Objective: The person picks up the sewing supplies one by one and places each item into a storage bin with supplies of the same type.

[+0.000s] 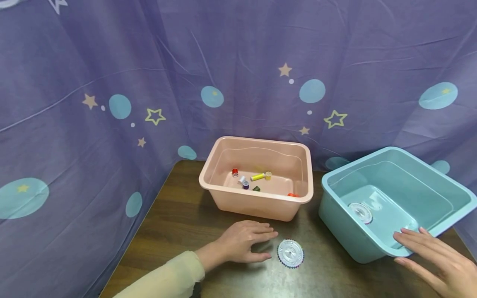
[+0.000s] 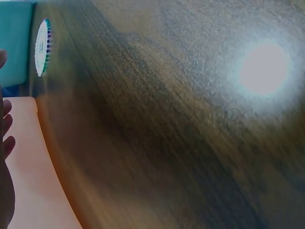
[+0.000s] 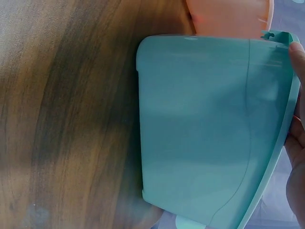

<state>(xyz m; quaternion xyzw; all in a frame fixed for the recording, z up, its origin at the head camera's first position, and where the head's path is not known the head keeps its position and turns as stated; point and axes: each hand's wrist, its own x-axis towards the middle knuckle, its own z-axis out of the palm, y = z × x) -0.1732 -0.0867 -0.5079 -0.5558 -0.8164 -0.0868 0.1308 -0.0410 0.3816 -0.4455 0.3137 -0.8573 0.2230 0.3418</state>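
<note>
On the wooden table lies a round wheel of ball-head sewing pins (image 1: pixel 290 253), its coloured heads around the rim. Just left of it is my left hand (image 1: pixel 244 242), palm down, fingers extended and holding nothing. The left wrist view catches only some fingers (image 2: pixel 7 126) at its edge, with the pin wheel (image 2: pixel 43 47) beyond. My right hand (image 1: pixel 439 258) rests at the near right rim of a teal bin (image 1: pixel 354 231), fingers reaching over the edge and thumb outside. Another pin wheel (image 1: pixel 360 213) lies inside that bin. In the right wrist view, the right hand (image 3: pixel 296 157) touches the rim.
A pink bin (image 1: pixel 253 203) stands behind the left hand, against a purple curtain (image 1: pixel 238 49). Inside it are several small thread spools, among them a red spool (image 1: pixel 234 172) and a yellow spool (image 1: pixel 257 177). The wooden table (image 1: pixel 179 198) ends at the curtain on the left.
</note>
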